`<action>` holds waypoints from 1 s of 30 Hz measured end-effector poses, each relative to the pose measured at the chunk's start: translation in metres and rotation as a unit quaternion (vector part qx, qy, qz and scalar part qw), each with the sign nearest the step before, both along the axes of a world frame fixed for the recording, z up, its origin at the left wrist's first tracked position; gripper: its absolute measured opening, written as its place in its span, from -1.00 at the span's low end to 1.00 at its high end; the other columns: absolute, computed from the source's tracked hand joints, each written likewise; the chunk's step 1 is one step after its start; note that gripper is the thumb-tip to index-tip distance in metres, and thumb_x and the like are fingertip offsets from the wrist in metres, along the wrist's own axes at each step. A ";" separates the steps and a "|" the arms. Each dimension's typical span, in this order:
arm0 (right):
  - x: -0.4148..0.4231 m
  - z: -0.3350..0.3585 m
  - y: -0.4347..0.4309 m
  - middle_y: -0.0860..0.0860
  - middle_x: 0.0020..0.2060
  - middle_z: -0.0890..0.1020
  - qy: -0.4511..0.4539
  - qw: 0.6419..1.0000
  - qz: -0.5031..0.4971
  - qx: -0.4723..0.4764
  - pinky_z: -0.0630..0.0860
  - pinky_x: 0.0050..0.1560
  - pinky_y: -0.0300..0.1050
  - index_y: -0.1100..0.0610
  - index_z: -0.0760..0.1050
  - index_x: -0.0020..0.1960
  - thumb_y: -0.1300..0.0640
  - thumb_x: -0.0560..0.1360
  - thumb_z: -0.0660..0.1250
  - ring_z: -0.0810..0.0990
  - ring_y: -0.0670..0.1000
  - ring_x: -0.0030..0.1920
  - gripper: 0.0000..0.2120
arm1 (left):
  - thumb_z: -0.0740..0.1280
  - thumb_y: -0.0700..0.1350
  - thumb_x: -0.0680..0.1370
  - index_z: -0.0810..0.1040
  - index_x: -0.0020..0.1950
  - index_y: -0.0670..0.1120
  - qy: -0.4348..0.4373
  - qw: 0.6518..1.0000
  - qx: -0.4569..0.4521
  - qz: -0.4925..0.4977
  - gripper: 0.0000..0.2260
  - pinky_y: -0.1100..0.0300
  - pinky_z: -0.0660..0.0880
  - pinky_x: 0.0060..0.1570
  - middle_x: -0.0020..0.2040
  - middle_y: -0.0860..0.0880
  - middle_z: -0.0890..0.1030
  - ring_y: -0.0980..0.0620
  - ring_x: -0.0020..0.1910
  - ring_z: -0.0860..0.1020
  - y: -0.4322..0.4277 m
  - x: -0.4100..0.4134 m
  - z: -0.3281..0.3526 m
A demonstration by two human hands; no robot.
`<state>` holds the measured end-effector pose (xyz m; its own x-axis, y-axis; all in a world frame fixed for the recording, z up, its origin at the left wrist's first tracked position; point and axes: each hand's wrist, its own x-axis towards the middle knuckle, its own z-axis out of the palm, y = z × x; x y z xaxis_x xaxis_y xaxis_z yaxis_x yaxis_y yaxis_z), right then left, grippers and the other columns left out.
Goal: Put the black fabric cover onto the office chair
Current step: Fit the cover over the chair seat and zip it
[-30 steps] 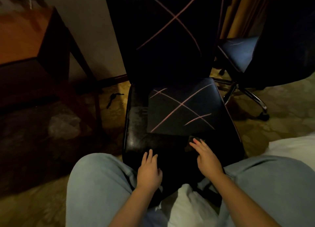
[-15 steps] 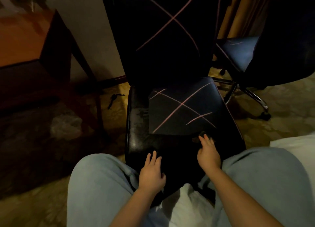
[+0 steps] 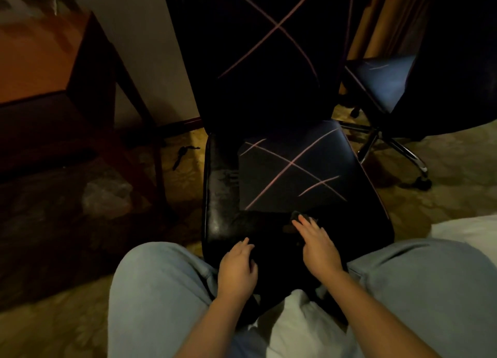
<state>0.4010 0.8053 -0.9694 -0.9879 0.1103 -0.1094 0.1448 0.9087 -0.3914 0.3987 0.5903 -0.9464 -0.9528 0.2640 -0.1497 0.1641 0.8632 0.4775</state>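
The office chair (image 3: 220, 196) stands right in front of my knees, with its tall back toward the wall. The black fabric cover (image 3: 290, 169), marked with thin pink crossing lines, lies over the seat's middle and right. A glossy bare strip of seat shows on the left. My left hand (image 3: 236, 269) rests on dark fabric at the seat's front edge, fingers close together and slightly bent. My right hand (image 3: 317, 244) lies flat on the seat front. Its straight fingers touch a small bunched bit at the cover's near edge.
A second office chair (image 3: 387, 83) with a chrome star base stands at the right rear. A dark wooden desk (image 3: 53, 69) fills the left, with a crumpled plastic bag (image 3: 107, 193) beneath it. A small dark object (image 3: 183, 153) lies on the carpet. White bedding (image 3: 468, 228) is at the right.
My right hand slid leftward along the cover's near edge. The fingers of my left hand have drawn closer together at the seat front.
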 end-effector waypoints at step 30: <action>0.001 -0.006 0.022 -0.03 0.48 0.30 0.035 0.994 -0.066 -0.082 0.15 0.50 -0.04 0.07 0.37 0.43 0.49 0.45 0.11 0.17 0.03 0.51 -0.37 | 0.23 -0.03 0.58 0.13 0.54 -0.02 -0.093 0.988 -0.037 0.120 -0.45 0.04 0.15 0.45 0.57 -0.18 0.03 -0.17 0.53 0.05 -0.007 -0.005 0.006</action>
